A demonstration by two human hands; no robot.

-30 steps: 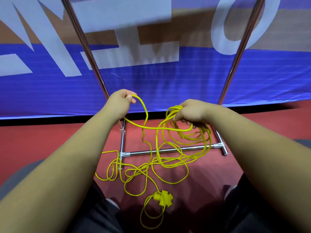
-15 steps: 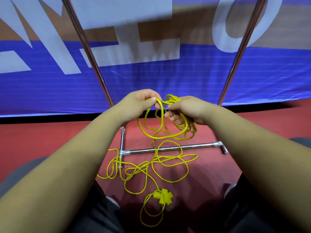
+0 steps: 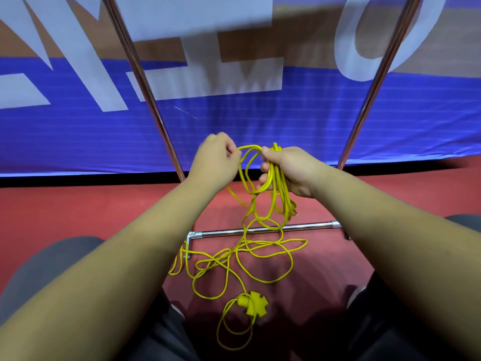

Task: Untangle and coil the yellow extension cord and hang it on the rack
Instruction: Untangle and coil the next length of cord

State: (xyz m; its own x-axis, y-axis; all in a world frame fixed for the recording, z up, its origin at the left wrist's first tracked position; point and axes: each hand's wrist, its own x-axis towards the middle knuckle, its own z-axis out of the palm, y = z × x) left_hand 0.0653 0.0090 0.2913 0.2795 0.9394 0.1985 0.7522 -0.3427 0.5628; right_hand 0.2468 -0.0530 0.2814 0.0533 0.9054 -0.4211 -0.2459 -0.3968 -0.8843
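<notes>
Yellow cord coils gripped by right hand, left hand pinching a loop; banner reads "O".

A wide blue fabric banner with large pale printed letters is hanging across the background, its upper band showing brown. A thin black strip is running along the banner's foot. A matte red floor is spreading out beneath it. Two grey rounded shapes are sitting at the side edges, too unclear to identify.
</notes>
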